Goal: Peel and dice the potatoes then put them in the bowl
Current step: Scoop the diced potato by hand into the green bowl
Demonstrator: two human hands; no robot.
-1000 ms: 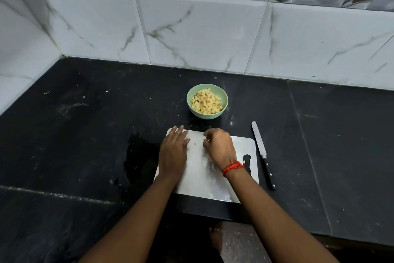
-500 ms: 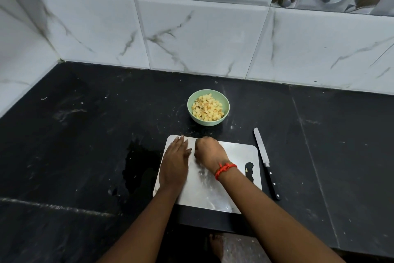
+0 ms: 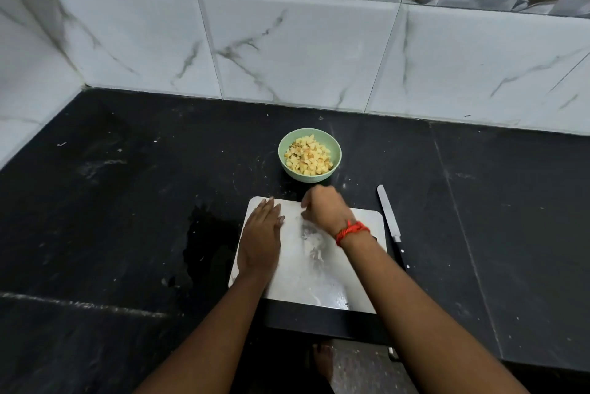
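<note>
1 bowl (image 3: pixel 309 138) of diced potato (image 3: pixel 308 155), 1 cutting board (image 3: pixel 319 272), 1 knife (image 3: pixel 390 221), 2 hands: left hand (image 3: pixel 260 237) and right hand (image 3: pixel 324 206).

Bare forearms, red thread bracelet (image 3: pixel 351 230) on right wrist

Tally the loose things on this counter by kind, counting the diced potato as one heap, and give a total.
green bowl: 1
heap of diced potato: 1
white cutting board: 1
knife: 1
Total: 4
</note>
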